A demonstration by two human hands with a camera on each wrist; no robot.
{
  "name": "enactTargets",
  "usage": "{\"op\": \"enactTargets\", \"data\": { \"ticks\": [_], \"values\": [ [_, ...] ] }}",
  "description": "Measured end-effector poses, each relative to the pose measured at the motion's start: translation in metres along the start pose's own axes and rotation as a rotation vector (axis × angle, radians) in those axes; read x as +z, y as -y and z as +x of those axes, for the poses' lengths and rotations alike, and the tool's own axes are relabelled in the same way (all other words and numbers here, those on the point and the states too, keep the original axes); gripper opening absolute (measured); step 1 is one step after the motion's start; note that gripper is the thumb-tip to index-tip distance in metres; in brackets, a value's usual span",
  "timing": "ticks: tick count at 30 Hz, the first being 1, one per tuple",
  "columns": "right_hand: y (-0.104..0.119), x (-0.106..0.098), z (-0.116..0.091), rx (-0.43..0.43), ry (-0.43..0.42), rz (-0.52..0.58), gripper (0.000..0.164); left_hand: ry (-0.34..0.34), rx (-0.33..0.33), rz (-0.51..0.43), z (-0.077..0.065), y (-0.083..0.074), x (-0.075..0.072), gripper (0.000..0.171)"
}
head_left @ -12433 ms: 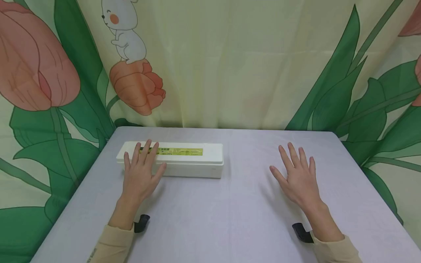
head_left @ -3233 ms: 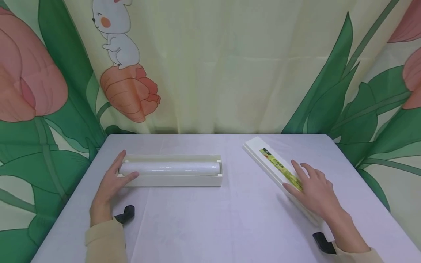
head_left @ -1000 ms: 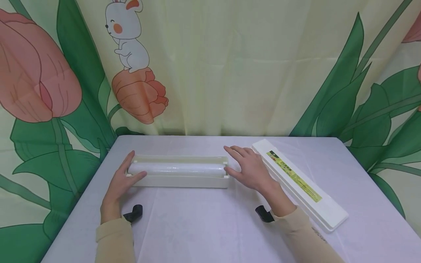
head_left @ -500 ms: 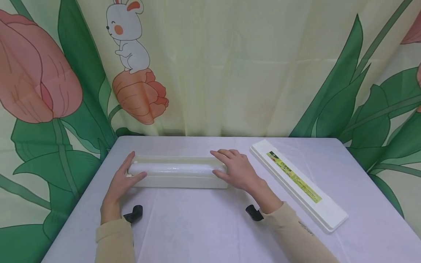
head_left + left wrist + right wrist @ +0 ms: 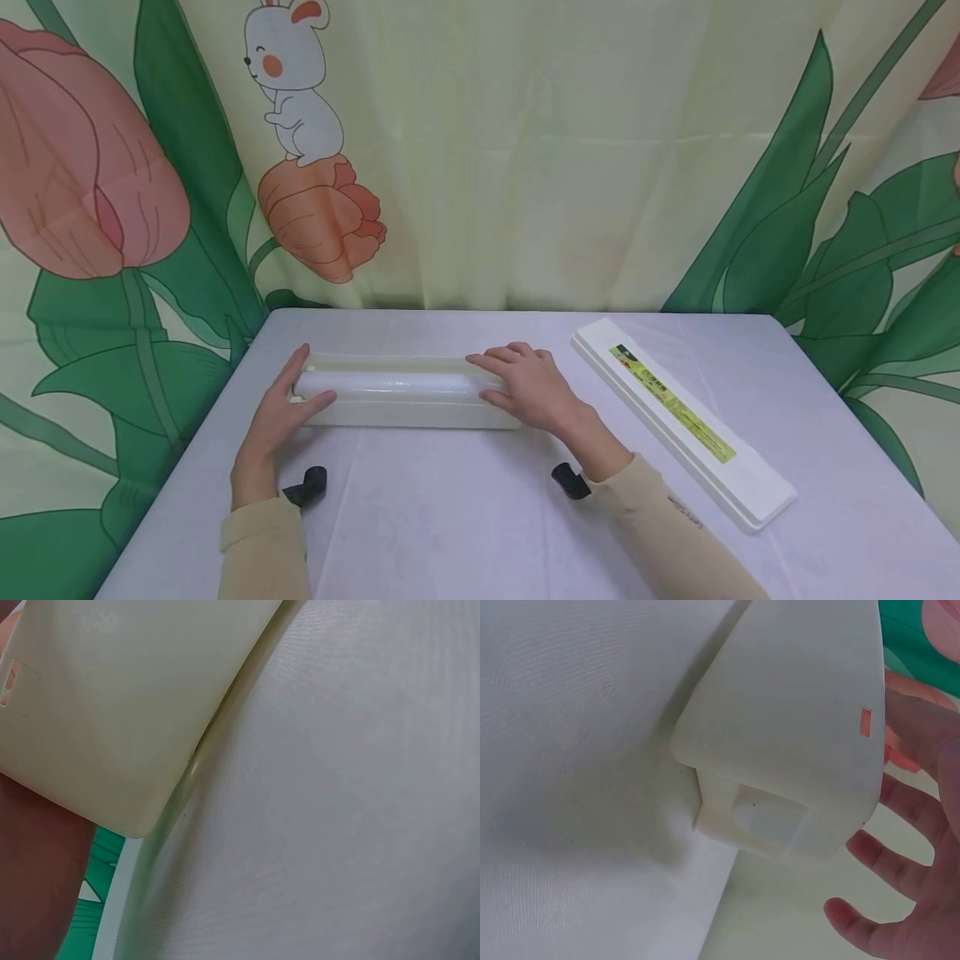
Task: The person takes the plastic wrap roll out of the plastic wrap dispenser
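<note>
A long white cling film dispenser box (image 5: 405,415) sits uncovered on the table, a roll of cling film (image 5: 405,383) lying inside. My left hand (image 5: 273,417) holds the box's left end, thumb over the front rim and fingers toward the back. Over the right end of the roll is my right hand (image 5: 536,387), its fingers reaching left and its thumb near the front rim. The right wrist view shows those fingers spread and loosely bent beside the end of the box (image 5: 795,712). In the left wrist view, the box (image 5: 127,712) hides most of the left hand.
The white lid (image 5: 750,483) with a yellow-green label (image 5: 671,402) lies slantwise on the table at the right, close to the right forearm. A white cloth (image 5: 435,517) covers the table. Behind its back edge hangs a printed curtain (image 5: 525,167).
Earlier the lid was on the box; later it lay at the right under my right hand. That hand has since left the lid and moved left over the roll's right end. The left hand stays put lately.
</note>
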State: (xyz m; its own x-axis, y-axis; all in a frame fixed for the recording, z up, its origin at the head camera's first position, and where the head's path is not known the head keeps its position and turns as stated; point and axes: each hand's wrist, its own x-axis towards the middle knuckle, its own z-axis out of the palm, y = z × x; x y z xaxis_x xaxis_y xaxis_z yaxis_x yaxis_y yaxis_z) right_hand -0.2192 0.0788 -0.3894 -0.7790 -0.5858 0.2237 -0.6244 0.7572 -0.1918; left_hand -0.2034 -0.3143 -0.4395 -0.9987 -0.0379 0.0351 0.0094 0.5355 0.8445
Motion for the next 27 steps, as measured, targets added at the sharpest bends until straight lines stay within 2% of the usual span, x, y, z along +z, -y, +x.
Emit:
{"op": "enactTargets", "data": {
  "ticks": [15,27],
  "values": [
    [0.003,0.005,0.009,-0.026,0.066,0.025,0.043,-0.002,0.023,0.001,0.000,0.002,0.000,0.101],
    [0.005,0.007,0.022,-0.037,0.145,0.009,0.045,-0.003,0.013,-0.007,0.000,0.001,0.000,0.100]
  ]
}}
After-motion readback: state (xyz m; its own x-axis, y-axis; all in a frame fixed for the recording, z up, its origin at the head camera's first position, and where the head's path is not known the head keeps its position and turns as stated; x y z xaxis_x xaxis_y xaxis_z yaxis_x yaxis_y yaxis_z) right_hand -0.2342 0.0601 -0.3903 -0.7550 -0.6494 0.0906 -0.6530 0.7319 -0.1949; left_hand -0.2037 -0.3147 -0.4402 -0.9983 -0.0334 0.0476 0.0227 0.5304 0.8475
